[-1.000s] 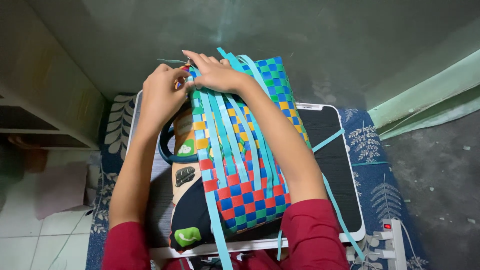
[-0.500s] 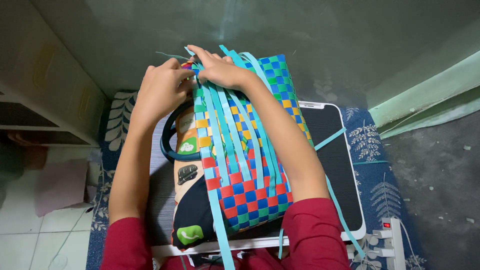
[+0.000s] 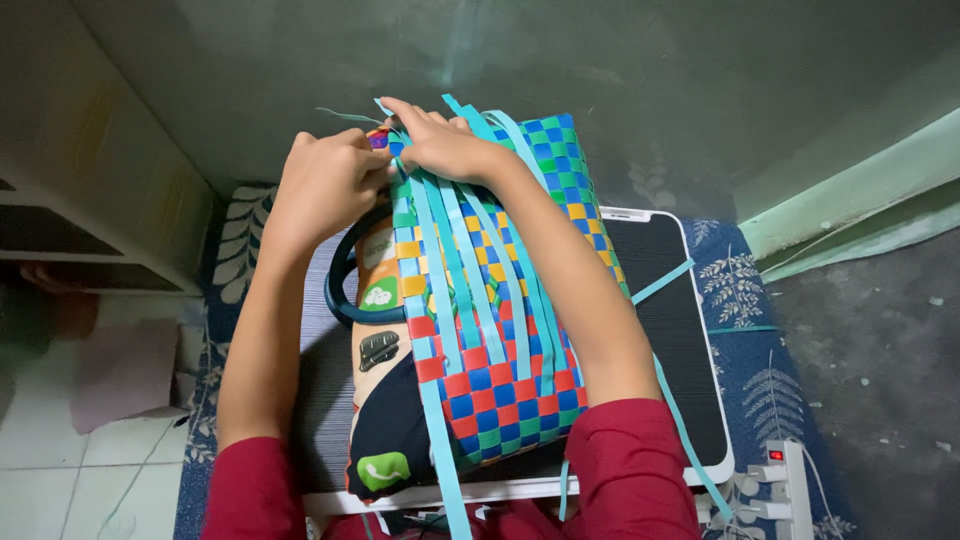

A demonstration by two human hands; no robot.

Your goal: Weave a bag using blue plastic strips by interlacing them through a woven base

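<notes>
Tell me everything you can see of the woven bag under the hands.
The woven bag is a flat checkered weave of stiff plastic-looking strips: red and blue near the person, yellow mid-way, green and blue at the far end. Loose light-blue strips run lengthwise over it and trail off its near edge. It lies on a printed cushion. The left hand and right hand meet at its far-left corner, pinching strips there.

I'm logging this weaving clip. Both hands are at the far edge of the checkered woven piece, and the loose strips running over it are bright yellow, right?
Not quite. In the head view both the left hand and the right hand are at the far edge of the checkered woven piece, but the loose strips running over it are light blue, not yellow.
</notes>
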